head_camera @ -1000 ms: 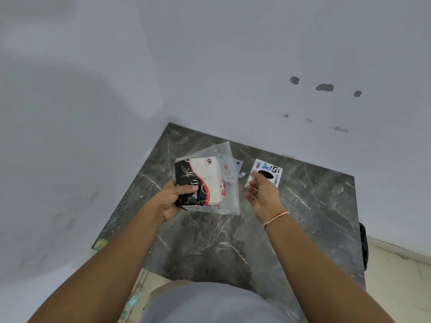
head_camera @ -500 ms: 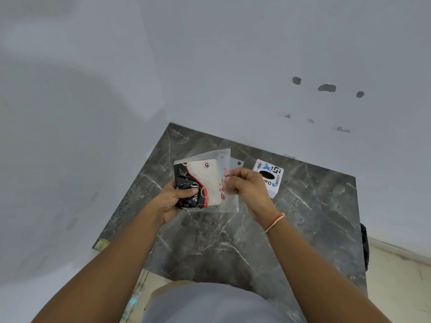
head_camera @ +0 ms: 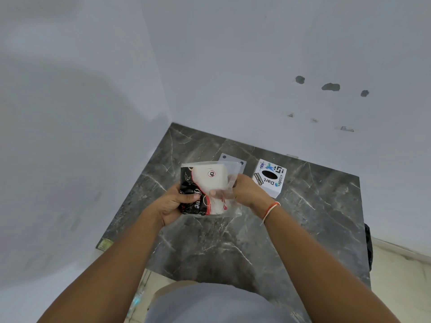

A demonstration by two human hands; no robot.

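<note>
Right grip moved onto clear bag, pinching it; left grip clasps printed cloth inside.

Right hand now off white box, onto clear bag.

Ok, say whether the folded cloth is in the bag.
Partly in: the clear bag covers the white end of the folded cloth; its black end sticks out in the left hand. The right hand holds the bag.

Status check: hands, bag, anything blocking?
Left hand grips folded printed cloth. Right hand pinches clear plastic bag around cloth's right side. White sticker box beside right hand on table, not blocking.
</note>
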